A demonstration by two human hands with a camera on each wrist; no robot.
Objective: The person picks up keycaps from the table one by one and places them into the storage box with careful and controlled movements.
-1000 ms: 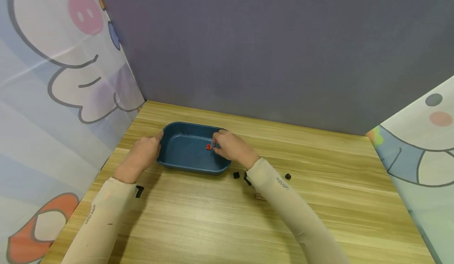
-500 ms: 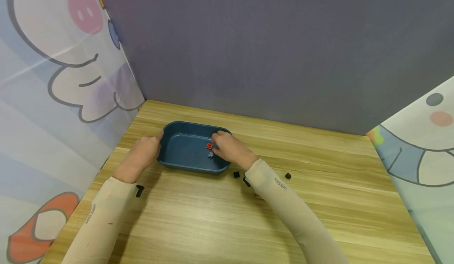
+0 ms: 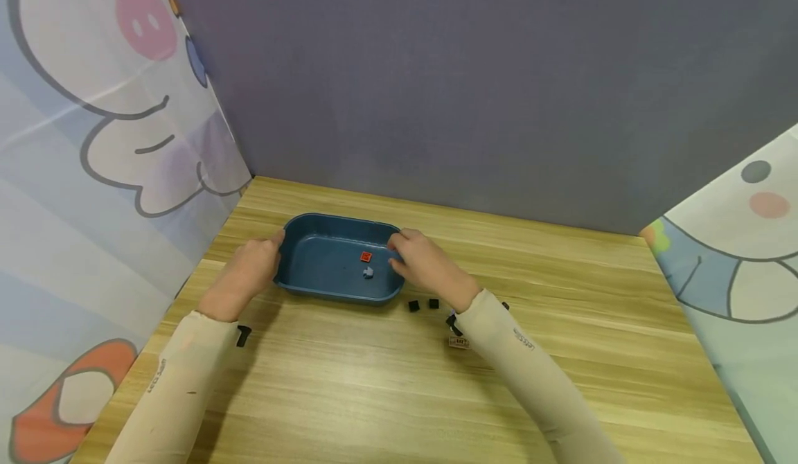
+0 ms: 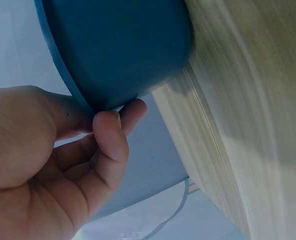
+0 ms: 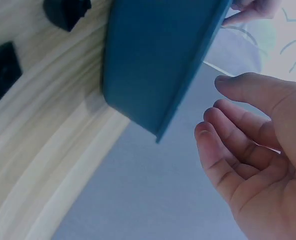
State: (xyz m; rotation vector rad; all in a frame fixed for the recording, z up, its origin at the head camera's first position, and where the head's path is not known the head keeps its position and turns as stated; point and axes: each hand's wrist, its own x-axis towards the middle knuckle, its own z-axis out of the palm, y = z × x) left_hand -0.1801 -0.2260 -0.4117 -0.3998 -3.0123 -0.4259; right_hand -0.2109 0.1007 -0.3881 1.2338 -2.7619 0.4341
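Note:
A dark blue plastic tub (image 3: 324, 263) stands on the wooden table, and inside it lie a small red square piece (image 3: 366, 257) and a small light grey piece (image 3: 368, 272). My left hand (image 3: 251, 270) pinches the tub's left rim between thumb and fingers, as the left wrist view confirms at the tub wall (image 4: 122, 45). Over the right end of the tub hovers my right hand (image 3: 430, 260), thumb and fingers apart. In the right wrist view that hand (image 5: 258, 135) has nothing between its loosely bent fingers, just off the tub's rim.
Two small black square pieces (image 3: 424, 305) lie right of the tub's front corner. Beside my right sleeve are a black angled piece (image 3: 455, 324) and a beige printed piece (image 3: 459, 343). Another black angled piece (image 3: 244, 335) lies by my left sleeve. A grey panel (image 3: 436, 104) rises behind the table.
My right hand let go of the small grey piece, which now lies in the tub below the red one. It then moved right toward the rim. My left hand kept its grip.

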